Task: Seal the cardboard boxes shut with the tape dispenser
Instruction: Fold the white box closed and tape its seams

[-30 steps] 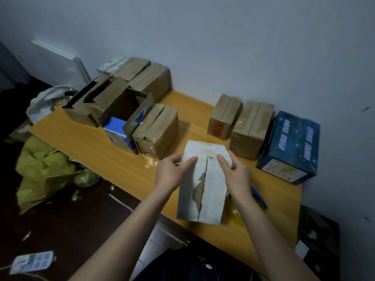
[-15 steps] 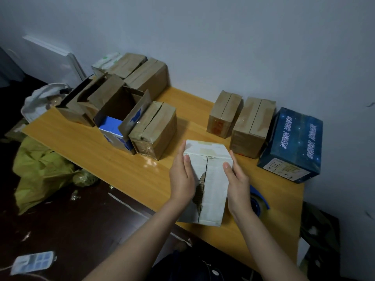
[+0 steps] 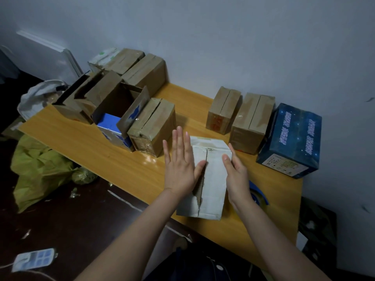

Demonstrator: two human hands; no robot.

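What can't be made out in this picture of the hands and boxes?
- Tape dispenser: head view, mostly hidden behind the right hand and wrist; only a blue edge shows.
- White box: its left flap is partly covered by the left hand.
- Blue box: its print is too small and blurred to read.

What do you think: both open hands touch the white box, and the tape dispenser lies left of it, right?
No: the head view shows the tape dispenser right of the white box, partly behind the right wrist. The open left hand and right hand do touch the box.
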